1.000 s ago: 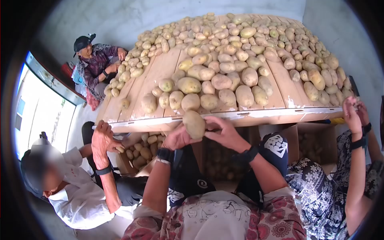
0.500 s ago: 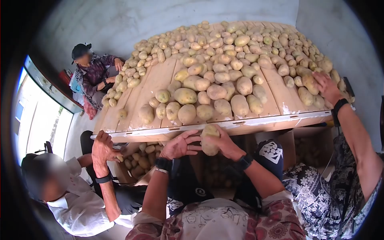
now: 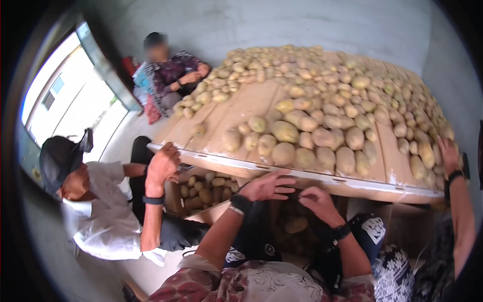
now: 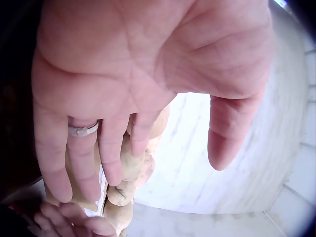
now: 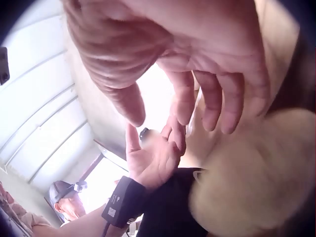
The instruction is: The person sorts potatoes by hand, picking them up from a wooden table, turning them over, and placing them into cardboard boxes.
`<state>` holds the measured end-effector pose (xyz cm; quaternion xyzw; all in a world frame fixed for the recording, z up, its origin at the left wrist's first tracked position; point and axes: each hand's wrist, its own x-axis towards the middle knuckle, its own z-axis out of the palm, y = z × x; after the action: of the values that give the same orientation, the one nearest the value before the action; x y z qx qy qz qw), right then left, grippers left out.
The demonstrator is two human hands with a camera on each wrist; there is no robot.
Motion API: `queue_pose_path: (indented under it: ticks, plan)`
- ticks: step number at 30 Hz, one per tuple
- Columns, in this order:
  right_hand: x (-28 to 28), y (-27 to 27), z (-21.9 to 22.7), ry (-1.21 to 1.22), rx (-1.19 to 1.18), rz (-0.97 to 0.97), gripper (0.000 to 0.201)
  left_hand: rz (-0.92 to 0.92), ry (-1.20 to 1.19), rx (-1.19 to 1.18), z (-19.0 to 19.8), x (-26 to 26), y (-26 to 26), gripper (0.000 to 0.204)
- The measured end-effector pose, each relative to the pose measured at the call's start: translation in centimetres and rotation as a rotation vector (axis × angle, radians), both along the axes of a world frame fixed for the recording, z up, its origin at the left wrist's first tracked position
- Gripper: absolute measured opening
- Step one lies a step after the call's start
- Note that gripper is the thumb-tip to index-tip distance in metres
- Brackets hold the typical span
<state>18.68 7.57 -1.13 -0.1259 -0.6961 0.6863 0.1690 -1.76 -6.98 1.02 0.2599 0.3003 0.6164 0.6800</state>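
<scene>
My left hand [image 3: 267, 187] is held out flat at the front edge of the wooden table [image 3: 236, 108], palm bare and fingers spread, a ring on one finger [image 4: 83, 130]. To its right, my right hand [image 3: 322, 205] has loosely bent fingers and a gap between thumb and fingers, with nothing in it. A potato [image 3: 296, 224] is below the hands, over the dark box under the table edge; in the right wrist view this potato [image 5: 256, 173] looms large and blurred beneath the fingers. Nearest the hands on the tabletop, a row of potatoes [image 3: 283, 153] lies behind the edge.
Many potatoes [image 3: 352, 90] cover the table's back and right. A box of potatoes [image 3: 206, 194] stands below at left. A person in white [image 3: 100, 221] sits left, another [image 3: 173, 75] sits at the far left corner, and a third person's arm [image 3: 460, 211] reaches in from the right.
The potato passed from my left hand to my right, which has let it go; it is now below the hands. The head view has swung left. The neighbour's hand at right has reached onto the potatoes.
</scene>
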Motion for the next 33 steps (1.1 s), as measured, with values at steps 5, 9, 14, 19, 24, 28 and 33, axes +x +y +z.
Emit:
queue_pose_path:
  ticks: [5,9,14,19,24,28,33]
  plan:
    - [1.3,1.5,3.1,0.158,-0.090,-0.134,0.018,-0.040,0.019,-0.029,-0.3,0.2,-0.1,0.060]
    - [7.0,1.1,15.0,0.253,0.219,-0.319,0.009,-0.049,-0.004,-0.013,-1.2,0.0,-0.1,0.055]
    - [17.6,6.9,25.9,0.664,0.797,-0.695,0.008,0.012,-0.029,-0.006,-1.9,0.1,-0.6,0.052]
    - [22.5,16.8,25.0,0.212,1.092,-0.886,0.011,0.042,-0.027,-0.012,-2.9,-0.2,-0.5,0.050]
    - [23.4,24.0,19.1,-0.153,1.168,-0.790,0.016,0.021,-0.041,-0.013,-2.7,0.2,-0.3,0.050]
    - [23.9,26.8,16.7,-0.239,1.199,-0.748,0.020,0.041,-0.016,-0.034,-3.1,0.4,-0.5,0.048]
    - [25.0,29.0,14.9,-0.277,1.195,-0.736,0.026,0.041,0.021,-0.050,-3.0,0.4,-0.6,0.047]
